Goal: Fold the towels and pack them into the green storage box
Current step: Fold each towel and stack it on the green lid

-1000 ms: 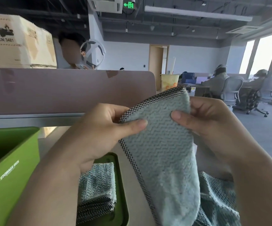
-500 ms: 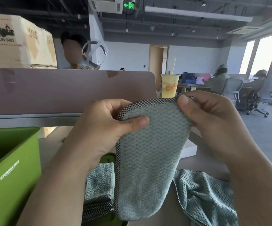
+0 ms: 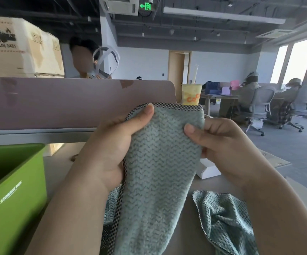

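Observation:
A pale teal towel (image 3: pixel 158 172) with a checked black-and-white hem hangs in the air in front of me. My left hand (image 3: pixel 110 150) grips its upper left corner, thumb on the front. My right hand (image 3: pixel 220 144) pinches its upper right edge. The green storage box (image 3: pixel 14 199) stands open at the lower left. Another teal towel (image 3: pixel 228 223) lies crumpled on the table at the lower right. A folded towel (image 3: pixel 110 208) shows partly behind the hanging one.
A mauve desk divider (image 3: pixel 57 103) runs across behind the towel. A yellow drink cup (image 3: pixel 191 94) and a small white box (image 3: pixel 208 170) stand on the table beyond. Cardboard boxes (image 3: pixel 20 48) sit at the upper left; a person stands behind the divider.
The towel's top edge has levelled out. My right hand has slid down from the top corner to the right edge, and my left thumb has moved up to the hem.

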A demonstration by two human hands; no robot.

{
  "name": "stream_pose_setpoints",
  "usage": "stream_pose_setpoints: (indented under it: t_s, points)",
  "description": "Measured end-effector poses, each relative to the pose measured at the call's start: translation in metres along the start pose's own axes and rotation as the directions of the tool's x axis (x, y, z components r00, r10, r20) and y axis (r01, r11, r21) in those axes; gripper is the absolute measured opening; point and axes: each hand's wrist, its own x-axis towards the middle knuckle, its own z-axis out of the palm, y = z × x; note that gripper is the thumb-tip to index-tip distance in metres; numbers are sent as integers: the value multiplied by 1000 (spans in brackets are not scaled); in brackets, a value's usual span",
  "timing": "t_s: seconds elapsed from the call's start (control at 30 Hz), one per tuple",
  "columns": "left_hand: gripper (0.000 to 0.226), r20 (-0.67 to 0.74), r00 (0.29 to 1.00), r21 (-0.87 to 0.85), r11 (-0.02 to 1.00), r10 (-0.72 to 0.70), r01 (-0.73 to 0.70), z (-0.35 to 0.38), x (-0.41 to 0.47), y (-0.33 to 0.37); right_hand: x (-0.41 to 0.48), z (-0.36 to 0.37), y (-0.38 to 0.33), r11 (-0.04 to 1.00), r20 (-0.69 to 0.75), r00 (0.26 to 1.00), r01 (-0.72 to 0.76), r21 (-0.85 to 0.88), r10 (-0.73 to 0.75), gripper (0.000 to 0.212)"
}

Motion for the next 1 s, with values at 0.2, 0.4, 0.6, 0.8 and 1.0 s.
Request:
stream_pose_setpoints:
  t_s: [0.2, 0.4, 0.6, 0.8, 1.0]
  points:
    - [27, 54, 995, -180, 980, -80, 88, 5, 1, 1, 3, 0, 4, 988, 84, 994, -76, 131, 66, 30]
    - [33, 43, 992, -234, 964, -119, 126, 7, 5, -3, 7, 8, 3, 963, -53, 992, -97, 250, 114, 27]
    - [30, 249, 928, -11, 957, -277, 289, -4, 6, -9, 9, 9, 0, 880, -191, 955, -117, 460, 226, 26]
    - [36, 78, 979, -77, 978, -189, 194, -8, 18, -15, 9, 7, 5, 883, 18, 937, -336, 328, 349, 40]
    - [33, -8, 996, -124, 989, -88, 87, -6, 20, -18, 9, 9, 6, 895, -23, 949, -286, 343, 313, 35]
